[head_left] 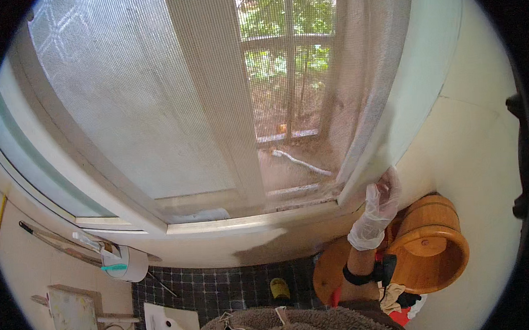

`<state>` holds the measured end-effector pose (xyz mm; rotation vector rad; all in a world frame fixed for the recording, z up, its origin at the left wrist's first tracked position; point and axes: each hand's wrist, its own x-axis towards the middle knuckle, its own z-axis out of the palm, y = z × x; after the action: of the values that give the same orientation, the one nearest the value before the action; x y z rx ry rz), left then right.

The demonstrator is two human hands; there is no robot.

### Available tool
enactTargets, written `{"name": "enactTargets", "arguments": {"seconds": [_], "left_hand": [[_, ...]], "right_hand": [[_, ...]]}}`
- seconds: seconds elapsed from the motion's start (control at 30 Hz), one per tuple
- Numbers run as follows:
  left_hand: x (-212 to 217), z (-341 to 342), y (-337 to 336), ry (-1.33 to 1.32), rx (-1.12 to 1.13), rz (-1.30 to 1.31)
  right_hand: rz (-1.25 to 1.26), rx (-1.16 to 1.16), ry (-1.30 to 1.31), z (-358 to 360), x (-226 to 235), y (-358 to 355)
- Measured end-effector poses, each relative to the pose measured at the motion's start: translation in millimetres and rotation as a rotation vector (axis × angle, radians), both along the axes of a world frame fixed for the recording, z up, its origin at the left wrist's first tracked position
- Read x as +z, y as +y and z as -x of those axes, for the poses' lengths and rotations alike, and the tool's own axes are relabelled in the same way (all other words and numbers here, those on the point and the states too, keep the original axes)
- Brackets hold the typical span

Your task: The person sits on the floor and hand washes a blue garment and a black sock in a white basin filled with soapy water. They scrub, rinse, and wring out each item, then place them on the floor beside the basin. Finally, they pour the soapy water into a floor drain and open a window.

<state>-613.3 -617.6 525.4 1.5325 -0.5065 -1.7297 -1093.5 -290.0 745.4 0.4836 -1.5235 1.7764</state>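
Observation:
My right hand (382,200), in a thin clear plastic glove, reaches up to the lower right corner of the window frame (360,187). Its fingers look curled, and what they hold, if anything, is hidden by the glove. A dark band (364,275) circles my right wrist. Beside the hand, a fine mesh screen (214,96) covers the window, with a white toothbrush-like stick (303,162) seen behind it. My left hand is out of view.
A wooden bucket (430,246) lies tilted at the right, next to a round wooden piece (331,271) and crumpled cloths (394,298). Below are dark floor tiles (223,290) and a yellow shoe tip (279,289). A white container (130,262) hangs at the left wall.

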Motion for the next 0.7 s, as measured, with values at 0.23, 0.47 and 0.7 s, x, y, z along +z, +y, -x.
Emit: {"name": "enactTargets", "arguments": {"seconds": [0.23, 0.47, 0.7], "left_hand": [[1, 1, -7, 0.015, 0.002, 0.003], [2, 1, -10, 0.006, 0.008, 0.011], [4, 12, -21, -0.008, 0.007, 0.007]], "right_hand": [[0.061, -0.074, 0.026, -7, 25, -15], [-0.301, 0.051, 0.262, -53, 24, -71], [-0.277, 0.745, 0.314, -16, 57, -153]]}}
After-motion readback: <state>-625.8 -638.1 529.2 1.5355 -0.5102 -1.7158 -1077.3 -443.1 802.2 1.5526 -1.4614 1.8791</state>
